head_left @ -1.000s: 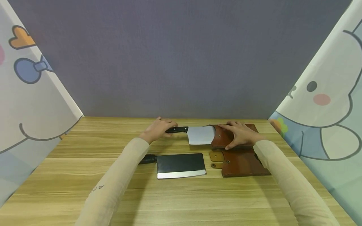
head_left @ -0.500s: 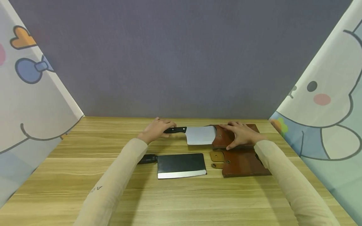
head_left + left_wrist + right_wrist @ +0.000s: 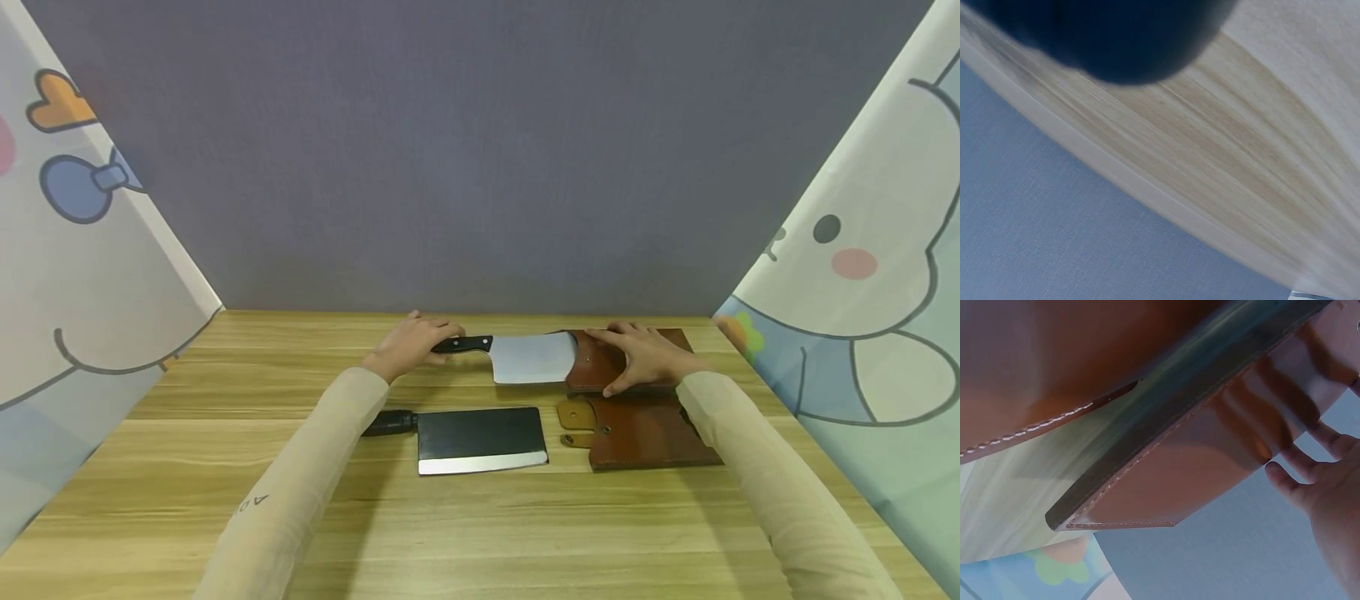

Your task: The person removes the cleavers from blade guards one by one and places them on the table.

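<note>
In the head view my left hand (image 3: 408, 344) grips the black riveted handle (image 3: 468, 344) of a cleaver with a silver blade (image 3: 534, 358). The blade's right end is hidden inside a brown leather knife sheath (image 3: 592, 371). My right hand (image 3: 647, 356) holds that sheath from above, thumb at the near edge, fingers across to the far edge. In the right wrist view, the right hand's fingertips (image 3: 1285, 472) meet the edge of the stitched sheath (image 3: 1179, 469). The left wrist view shows a dark blurred shape, and neither handle nor blade can be made out there.
Nearer lies a second cleaver (image 3: 480, 437), dark-bladed with a silver edge, its handle partly behind the left sleeve (image 3: 322, 467). To its right is a second brown sheath (image 3: 648, 433) with tan snap straps. A grey panel (image 3: 465, 167) rises behind the wooden table (image 3: 480, 533).
My left hand and the cleaver have moved slightly left, while the right hand and sheath have shifted slightly right. More of the silver blade shows outside the sheath.
</note>
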Demonstrator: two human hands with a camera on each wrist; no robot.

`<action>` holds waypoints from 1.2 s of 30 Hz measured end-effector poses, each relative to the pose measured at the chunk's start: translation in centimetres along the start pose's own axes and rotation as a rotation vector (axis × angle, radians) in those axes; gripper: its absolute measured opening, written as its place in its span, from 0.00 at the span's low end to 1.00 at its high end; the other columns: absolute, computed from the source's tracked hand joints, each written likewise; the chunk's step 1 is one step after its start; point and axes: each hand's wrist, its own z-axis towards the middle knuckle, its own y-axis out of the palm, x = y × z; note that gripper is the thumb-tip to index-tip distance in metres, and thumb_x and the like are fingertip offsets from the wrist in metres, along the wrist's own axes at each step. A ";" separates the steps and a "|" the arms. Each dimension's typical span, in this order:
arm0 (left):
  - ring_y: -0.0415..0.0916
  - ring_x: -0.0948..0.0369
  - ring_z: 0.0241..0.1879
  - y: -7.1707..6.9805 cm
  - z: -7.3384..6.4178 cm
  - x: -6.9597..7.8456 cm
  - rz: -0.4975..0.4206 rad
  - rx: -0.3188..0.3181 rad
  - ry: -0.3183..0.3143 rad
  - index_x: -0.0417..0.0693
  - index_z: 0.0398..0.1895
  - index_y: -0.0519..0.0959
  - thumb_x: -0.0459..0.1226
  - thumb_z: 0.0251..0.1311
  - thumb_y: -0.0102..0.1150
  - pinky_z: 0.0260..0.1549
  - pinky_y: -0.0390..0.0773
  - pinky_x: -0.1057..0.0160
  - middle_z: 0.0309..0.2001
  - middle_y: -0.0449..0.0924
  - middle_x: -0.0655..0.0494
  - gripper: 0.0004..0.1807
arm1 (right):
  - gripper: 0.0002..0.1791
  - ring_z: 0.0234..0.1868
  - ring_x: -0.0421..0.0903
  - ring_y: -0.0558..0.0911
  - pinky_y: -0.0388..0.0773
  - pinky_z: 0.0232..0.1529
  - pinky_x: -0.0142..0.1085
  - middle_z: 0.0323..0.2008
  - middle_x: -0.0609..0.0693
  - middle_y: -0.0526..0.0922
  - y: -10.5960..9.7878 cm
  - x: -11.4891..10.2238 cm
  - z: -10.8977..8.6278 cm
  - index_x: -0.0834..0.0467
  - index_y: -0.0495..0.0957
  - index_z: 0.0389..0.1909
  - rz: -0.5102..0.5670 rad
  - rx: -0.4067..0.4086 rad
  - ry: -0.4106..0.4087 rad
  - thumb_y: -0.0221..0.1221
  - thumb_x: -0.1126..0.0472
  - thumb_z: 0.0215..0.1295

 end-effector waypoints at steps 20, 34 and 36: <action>0.72 0.53 0.55 0.0 -0.4 -0.4 0.008 0.011 0.008 0.59 0.56 0.72 0.46 0.49 0.64 0.56 0.64 0.39 0.54 0.75 0.56 0.28 | 0.58 0.62 0.70 0.58 0.49 0.57 0.70 0.63 0.66 0.60 0.2 0.4 -0.2 0.51 0.55 0.69 -0.006 0.002 0.001 0.69 0.35 0.35; 0.71 0.53 0.57 -0.2 -0.9 -0.5 -0.019 0.013 0.008 0.56 0.56 0.72 0.45 0.48 0.65 0.57 0.63 0.38 0.55 0.75 0.55 0.28 | 0.58 0.62 0.70 0.57 0.49 0.57 0.70 0.63 0.66 0.59 0.4 1.0 -0.4 0.50 0.54 0.69 -0.011 -0.007 0.029 0.68 0.34 0.35; 0.70 0.53 0.57 -0.1 -0.9 -0.6 -0.023 0.015 0.007 0.56 0.56 0.72 0.45 0.48 0.65 0.57 0.62 0.38 0.55 0.75 0.55 0.28 | 0.58 0.61 0.71 0.58 0.49 0.56 0.70 0.62 0.66 0.60 0.3 1.0 -0.5 0.51 0.55 0.69 -0.012 -0.003 0.024 0.68 0.34 0.35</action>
